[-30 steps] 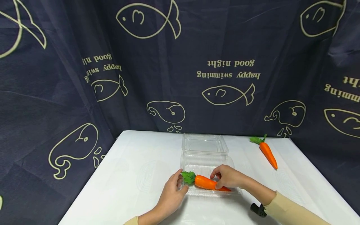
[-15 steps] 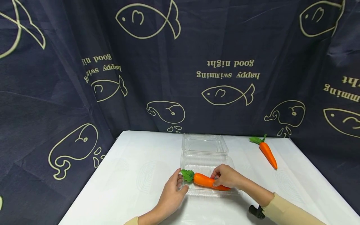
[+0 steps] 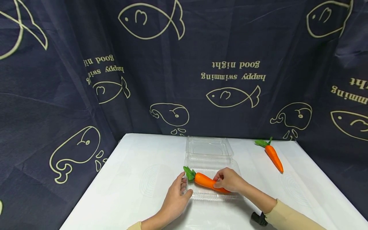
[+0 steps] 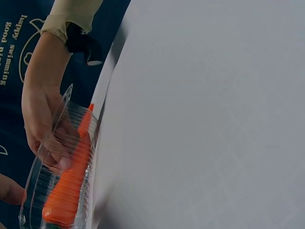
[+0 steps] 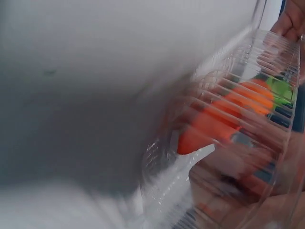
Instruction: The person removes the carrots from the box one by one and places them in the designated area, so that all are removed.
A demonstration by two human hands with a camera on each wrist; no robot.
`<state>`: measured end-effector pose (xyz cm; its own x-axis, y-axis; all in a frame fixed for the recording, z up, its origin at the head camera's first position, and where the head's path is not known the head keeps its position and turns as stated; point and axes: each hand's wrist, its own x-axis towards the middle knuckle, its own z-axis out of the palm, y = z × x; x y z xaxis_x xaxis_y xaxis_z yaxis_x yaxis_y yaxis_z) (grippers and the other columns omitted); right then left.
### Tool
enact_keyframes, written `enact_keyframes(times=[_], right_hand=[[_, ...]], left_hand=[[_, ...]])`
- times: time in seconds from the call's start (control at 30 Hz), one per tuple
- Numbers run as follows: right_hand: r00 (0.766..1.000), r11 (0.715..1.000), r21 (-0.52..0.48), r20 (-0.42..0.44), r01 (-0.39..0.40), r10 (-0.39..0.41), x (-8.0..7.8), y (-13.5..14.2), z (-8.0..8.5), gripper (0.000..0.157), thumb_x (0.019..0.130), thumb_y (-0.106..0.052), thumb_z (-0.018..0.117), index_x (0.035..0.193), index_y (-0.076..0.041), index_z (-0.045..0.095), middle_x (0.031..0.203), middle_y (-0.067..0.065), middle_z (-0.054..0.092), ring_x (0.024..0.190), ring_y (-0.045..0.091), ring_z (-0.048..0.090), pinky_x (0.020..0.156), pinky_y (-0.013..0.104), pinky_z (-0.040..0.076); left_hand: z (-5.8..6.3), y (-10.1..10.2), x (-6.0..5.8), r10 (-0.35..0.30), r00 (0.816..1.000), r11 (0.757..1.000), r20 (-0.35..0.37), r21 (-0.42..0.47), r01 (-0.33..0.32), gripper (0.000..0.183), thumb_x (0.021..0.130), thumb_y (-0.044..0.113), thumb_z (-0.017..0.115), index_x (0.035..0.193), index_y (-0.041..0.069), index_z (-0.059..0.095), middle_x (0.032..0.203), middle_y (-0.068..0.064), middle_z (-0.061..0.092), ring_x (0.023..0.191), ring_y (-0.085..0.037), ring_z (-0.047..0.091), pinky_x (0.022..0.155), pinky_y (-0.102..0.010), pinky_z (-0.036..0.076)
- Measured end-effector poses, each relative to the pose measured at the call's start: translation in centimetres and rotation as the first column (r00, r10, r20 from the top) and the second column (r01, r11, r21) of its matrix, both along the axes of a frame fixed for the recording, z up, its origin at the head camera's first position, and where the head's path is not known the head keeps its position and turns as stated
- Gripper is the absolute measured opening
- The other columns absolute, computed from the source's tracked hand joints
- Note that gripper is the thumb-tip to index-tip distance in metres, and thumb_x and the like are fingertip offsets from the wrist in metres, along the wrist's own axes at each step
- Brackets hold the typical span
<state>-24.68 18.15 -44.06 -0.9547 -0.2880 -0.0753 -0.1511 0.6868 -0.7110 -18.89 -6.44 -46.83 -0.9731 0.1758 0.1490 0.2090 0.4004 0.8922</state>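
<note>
An orange carrot (image 3: 204,180) with green leaves lies slanted in the open base of a clear plastic clamshell box (image 3: 201,195), leaves to the left. With thumb and fingers my right hand (image 3: 230,180) pinches its narrow end, hiding part of it. My left hand (image 3: 176,195) holds the left side of the box, thumb near the front corner and fingers along the wall. Through the box's ribbed wall the left wrist view shows the carrot (image 4: 71,183) and the right hand (image 4: 45,114); in the right wrist view the carrot (image 5: 214,119) is blurred.
The box's lid (image 3: 210,147) lies folded back behind the base. A second carrot (image 3: 274,157) with leaves lies at the back right of the white table (image 3: 138,172). Dark fabric (image 3: 178,70) printed with fish hangs behind. A black device (image 3: 258,218) sits by the right sleeve.
My right hand has shifted the carrot leftward, and its leafy end has moved back and left, so it slants more. My left hand and the box have stayed put.
</note>
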Motion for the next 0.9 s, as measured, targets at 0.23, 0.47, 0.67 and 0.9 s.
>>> enact_keyframes(times=[0.23, 0.47, 0.67, 0.9], right_hand=[[0.998, 0.997, 0.053, -0.023, 0.056, -0.054, 0.07, -0.28, -0.18, 0.015, 0.077, -0.018, 0.086, 0.078, -0.012, 0.071, 0.064, 0.0, 0.055, 0.059, 0.014, 0.05, 0.054, 0.025, 0.041], [0.998, 0.998, -0.064, 0.068, 0.02, -0.016, 0.38, -0.12, 0.09, 0.009, 0.08, -0.007, 0.08, 0.083, -0.004, 0.072, 0.06, 0.003, 0.06, 0.047, 0.011, 0.052, 0.046, 0.022, 0.047], [0.994, 0.99, -0.138, 0.112, 0.001, 0.015, 0.39, 0.11, -0.01, 0.013, 0.077, 0.003, 0.07, 0.09, 0.003, 0.072, 0.062, 0.006, 0.063, 0.049, 0.012, 0.054, 0.048, 0.024, 0.052], [0.995, 0.991, -0.128, 0.094, 0.031, -0.019, 0.18, -0.04, -0.32, 0.012, 0.08, -0.001, 0.077, 0.091, -0.001, 0.074, 0.064, 0.002, 0.059, 0.05, 0.012, 0.051, 0.05, 0.023, 0.046]], left_hand=[[-0.05, 0.03, 0.14, -0.003, 1.0, 1.0, -0.011, 0.005, 0.003, 0.069, 0.095, 0.018, 0.064, 0.152, -0.003, 0.032, 0.135, -0.017, 0.053, 0.124, -0.029, 0.055, 0.105, -0.045, 0.049], [0.04, 0.01, 0.14, -0.006, 1.0, 1.0, -0.005, -0.005, 0.006, 0.068, 0.096, 0.019, 0.063, 0.152, -0.004, 0.031, 0.134, -0.016, 0.053, 0.125, -0.028, 0.054, 0.105, -0.045, 0.049], [0.12, 0.0, 0.2, -0.006, 1.0, 1.0, -0.008, 0.001, 0.006, 0.068, 0.096, 0.018, 0.063, 0.152, -0.004, 0.032, 0.133, -0.017, 0.053, 0.124, -0.03, 0.054, 0.104, -0.045, 0.049], [0.04, 0.04, 0.06, -0.01, 1.0, 1.0, 0.0, -0.002, 0.01, 0.067, 0.096, 0.018, 0.063, 0.151, -0.005, 0.032, 0.133, -0.018, 0.053, 0.124, -0.028, 0.054, 0.105, -0.044, 0.049]])
